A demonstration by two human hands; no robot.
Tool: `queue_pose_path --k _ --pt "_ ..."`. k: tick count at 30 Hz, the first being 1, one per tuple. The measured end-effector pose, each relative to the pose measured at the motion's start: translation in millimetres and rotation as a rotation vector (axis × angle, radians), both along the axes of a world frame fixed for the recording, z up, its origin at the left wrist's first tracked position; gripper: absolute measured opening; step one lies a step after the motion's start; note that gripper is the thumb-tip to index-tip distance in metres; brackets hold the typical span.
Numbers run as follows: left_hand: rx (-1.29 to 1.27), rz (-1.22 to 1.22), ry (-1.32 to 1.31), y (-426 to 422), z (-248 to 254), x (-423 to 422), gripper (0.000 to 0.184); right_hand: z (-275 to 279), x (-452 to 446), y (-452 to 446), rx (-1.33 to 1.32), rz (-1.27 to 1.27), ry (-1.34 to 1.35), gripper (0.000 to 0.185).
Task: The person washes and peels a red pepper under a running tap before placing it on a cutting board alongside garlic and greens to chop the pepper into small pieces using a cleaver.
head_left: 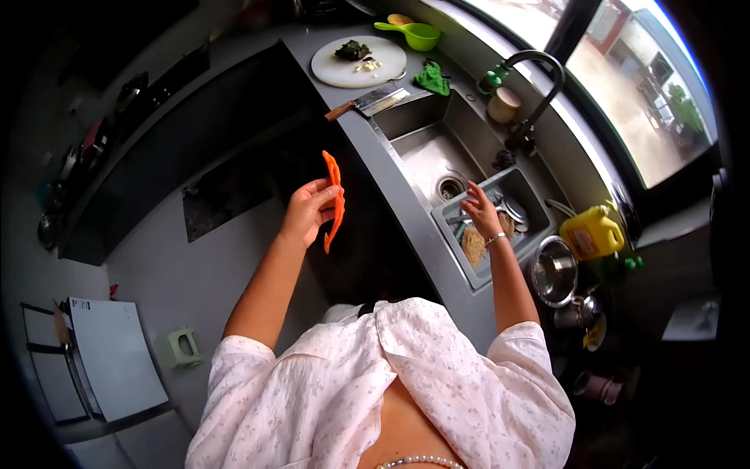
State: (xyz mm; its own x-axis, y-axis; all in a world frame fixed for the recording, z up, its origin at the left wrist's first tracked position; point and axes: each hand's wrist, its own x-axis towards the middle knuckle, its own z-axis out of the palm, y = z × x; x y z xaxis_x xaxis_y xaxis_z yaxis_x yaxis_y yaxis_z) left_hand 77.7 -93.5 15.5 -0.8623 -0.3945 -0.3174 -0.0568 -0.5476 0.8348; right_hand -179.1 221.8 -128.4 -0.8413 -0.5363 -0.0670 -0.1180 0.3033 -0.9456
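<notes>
Beside a kitchen desk [418, 227], an outstretched left hand [306, 211] pinches a long orange item [339, 205]. The right hand [482, 216], empty and half-spread, hovers over a grey basin [479, 275].

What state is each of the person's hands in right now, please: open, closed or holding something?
Left hand: closed on a long orange item.
Right hand: open, over the grey basin, with nothing visible in its grip.
</notes>
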Motion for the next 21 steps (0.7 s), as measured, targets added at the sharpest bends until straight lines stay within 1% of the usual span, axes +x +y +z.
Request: queue_pose_path --k 1,3,4,5,7,9,10,11,13,14,15,17,19,21 --pt "0.018 0.011 -0.007 -8.7 -2.3 -6.4 0.02 -10.0 -6.3 -12.5 0.0 -0.032 -0.008 0.048" --pt "0.03 0.043 -0.05 -26.7 -6.3 -14.6 0.024 -14.3 -11.8 -43.5 -0.038 0.006 -0.067 0.044" --pt "0.033 0.039 -0.052 -34.8 -8.9 -18.2 0.024 -16.1 -13.5 -59.4 0.002 0.037 -0.024 0.04" --pt "0.064 0.049 -0.06 -44.2 -11.2 -20.4 0.026 -16.8 -14.9 -77.0 0.008 0.059 -0.08 0.037" --pt "0.103 0.061 -0.082 -65.2 -19.1 -23.4 0.029 7.9 -2.5 -114.5 0.051 0.107 -0.083 0.035" --pt "0.133 0.071 -0.09 -90.5 -25.5 -24.4 0.029 14.1 1.9 -149.1 0.077 0.151 -0.059 0.035" --pt "0.153 0.086 -0.096 -103.2 -27.1 -25.2 0.031 13.3 4.0 -165.7 0.059 0.149 -0.115 0.033" --pt "0.156 0.076 -0.095 -120.3 -27.8 -29.1 0.031 13.2 5.3 -183.2 0.058 0.164 -0.103 0.03" --pt "0.01 0.065 -0.114 -148.3 -30.2 -30.3 0.032 20.4 7.7 -214.9 0.061 0.179 -0.088 0.028" --pt "-0.042 0.065 -0.122 -163.9 -28.3 -32.6 0.036 14.3 5.7 -231.7 0.06 0.172 -0.062 0.027" --pt "-0.042 0.055 -0.11 -184.4 -26.5 -35.9 0.036 14.0 2.8 -253.1 0.061 0.162 -0.05 0.027" --pt "-0.151 0.046 -0.116 -219.9 -28.7 -37.9 0.038 10.9 1.3 -287.9 0.064 0.106 -0.171 0.026" --pt "-0.225 0.034 -0.106 -257.9 -32.0 -43.1 0.037 6.3 -2.6 -326.7 0.029 0.096 -0.04 0.025" --pt "-0.302 0.03 -0.132 -290.1 -26.1 -52.8 0.037 3.7 -8.7 -361.8 -0.009 0.024 -0.148 0.03"
